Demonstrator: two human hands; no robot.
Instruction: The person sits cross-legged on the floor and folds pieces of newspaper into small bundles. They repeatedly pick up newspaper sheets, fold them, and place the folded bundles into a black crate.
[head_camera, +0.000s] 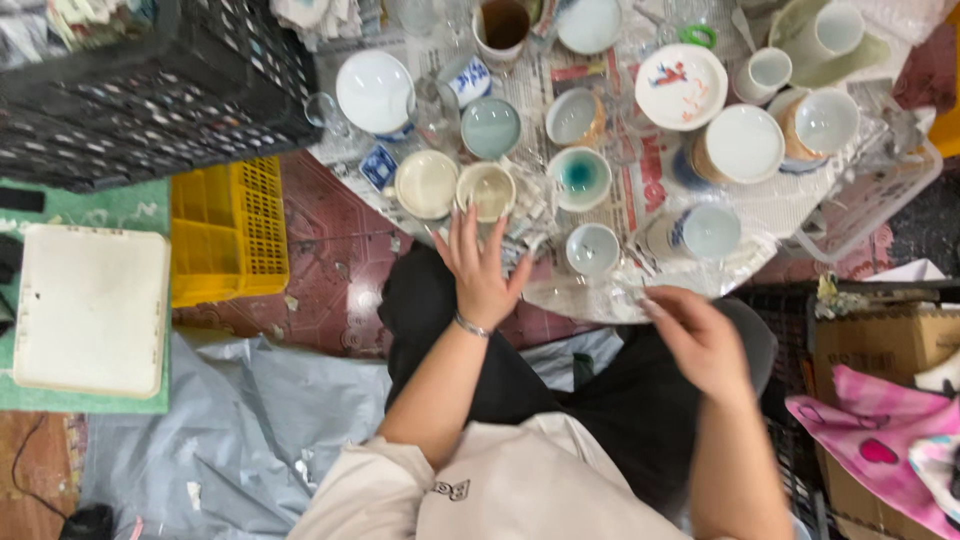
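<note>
Left hand (478, 272), fingers spread, reached cream cup (487, 190) at 12 o'clock on surface (640, 180); right hand (700, 340) blurred, fingers' state unclear. Cup likely light, glazed-slick, breakable; rim grip seemed safest.

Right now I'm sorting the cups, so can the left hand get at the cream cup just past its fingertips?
Probably yes: the left hand has open fingers pointing at the cream cup, with nothing between them.

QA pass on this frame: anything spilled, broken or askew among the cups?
Nothing looks broken or spilled. The cups stand mouth-up on the crumpled newspaper sheets. The left hand reaches the cream round ceramic cup; the right hand is motion-blurred, so its grip is unclear.
</note>
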